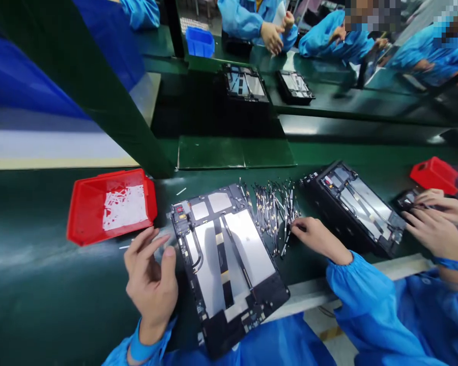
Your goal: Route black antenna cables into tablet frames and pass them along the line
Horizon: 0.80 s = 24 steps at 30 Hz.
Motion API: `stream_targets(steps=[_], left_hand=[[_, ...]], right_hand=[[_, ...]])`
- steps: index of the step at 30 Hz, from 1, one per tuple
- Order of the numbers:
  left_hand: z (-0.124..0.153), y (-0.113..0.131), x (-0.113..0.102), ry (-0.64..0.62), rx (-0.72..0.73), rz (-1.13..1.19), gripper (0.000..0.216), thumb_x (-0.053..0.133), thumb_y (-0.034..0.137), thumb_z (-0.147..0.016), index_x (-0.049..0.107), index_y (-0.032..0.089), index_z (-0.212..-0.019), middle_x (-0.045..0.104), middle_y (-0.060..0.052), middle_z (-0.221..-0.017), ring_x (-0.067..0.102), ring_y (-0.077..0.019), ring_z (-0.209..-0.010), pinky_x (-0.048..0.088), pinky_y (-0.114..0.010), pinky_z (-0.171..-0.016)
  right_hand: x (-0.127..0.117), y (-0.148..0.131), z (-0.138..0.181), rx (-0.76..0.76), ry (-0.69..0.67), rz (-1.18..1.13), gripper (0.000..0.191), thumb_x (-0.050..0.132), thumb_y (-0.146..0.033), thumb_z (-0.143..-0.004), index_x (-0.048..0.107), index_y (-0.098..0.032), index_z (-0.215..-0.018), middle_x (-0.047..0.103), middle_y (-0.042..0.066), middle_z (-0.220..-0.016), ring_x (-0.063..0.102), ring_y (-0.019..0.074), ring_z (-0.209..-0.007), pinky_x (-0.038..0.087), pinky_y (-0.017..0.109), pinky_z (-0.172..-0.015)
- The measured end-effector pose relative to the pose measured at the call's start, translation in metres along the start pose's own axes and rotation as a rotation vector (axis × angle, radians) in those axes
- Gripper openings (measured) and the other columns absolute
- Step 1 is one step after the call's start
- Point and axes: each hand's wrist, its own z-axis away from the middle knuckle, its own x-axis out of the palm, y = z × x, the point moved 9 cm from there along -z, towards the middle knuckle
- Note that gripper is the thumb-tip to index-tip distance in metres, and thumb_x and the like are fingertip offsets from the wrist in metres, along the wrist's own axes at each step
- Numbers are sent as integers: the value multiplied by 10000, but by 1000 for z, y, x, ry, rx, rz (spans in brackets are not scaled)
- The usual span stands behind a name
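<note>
An opened tablet [244, 244] lies in front of me with its inside facing up, showing silver battery panels, dark ribbon cables and a black lower end. My left hand [152, 284] is beside its left edge, fingers apart and palm partly turned up. To the tablet's right is a pile of thin black-and-silver cables [269, 211]. At the pile's right edge my right hand [320, 236] has thumb and fingers pinched together on the end of one thin cable [285, 244]. The fingertips partly hide that end.
A red bin [87, 213] with white strips [125, 206] stands left, beside a green post [118, 101]. Stacked opened tablets [361, 203] lie right, near a co-worker's hands [438, 218] and another red bin [435, 174]. More tablets [246, 84] and co-workers are across the bench.
</note>
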Motion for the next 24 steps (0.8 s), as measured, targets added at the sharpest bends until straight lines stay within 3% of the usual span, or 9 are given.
stream_targets(steps=[4, 9, 14, 19, 24], left_hand=[[14, 1, -5, -28, -82, 47, 302, 652, 90, -827, 680, 229, -1094, 538, -64, -1306, 585, -206, -1167, 452, -395, -1046], [23, 6, -2, -99, -128, 71, 322, 654, 75, -821, 673, 247, -1093, 500, -37, -1347, 577, -193, -1196, 438, -364, -1081], [27, 20, 0, -143, -149, 53, 272, 633, 91, -844, 671, 240, -1068, 509, -35, -1325, 581, -162, -1176, 454, -283, -1054], [48, 33, -1, -258, -137, -8, 247, 604, 108, -872, 668, 259, -1056, 523, -34, -1289, 555, -145, -1194, 454, -243, -1049], [96, -4, -22, -372, -488, 105, 213, 540, 208, -939, 644, 298, -1102, 447, -28, -1423, 450, -172, -1348, 462, -222, -1042]], right_hand=[[-10, 2, 10, -36, 120, -173, 369, 457, -426, -958, 666, -151, -830, 606, 1, -704, 549, 125, -659, 426, 253, -621], [-18, 2, 15, -11, 274, -326, 467, 518, -574, -878, 691, -147, -801, 483, -21, -561, 418, 109, -530, 316, 240, -487], [-50, -7, 38, 36, 484, -364, 435, 577, -575, -847, 673, -152, -812, 568, 3, -628, 471, 118, -558, 355, 236, -498], [-84, -55, 99, 20, 664, -318, 358, 586, -459, -890, 617, -197, -648, 660, 12, -706, 597, 125, -636, 450, 207, -562], [-56, -124, 120, -322, 485, -457, 134, 622, -245, -881, 715, -264, -786, 757, -52, -798, 718, 108, -707, 564, 139, -694]])
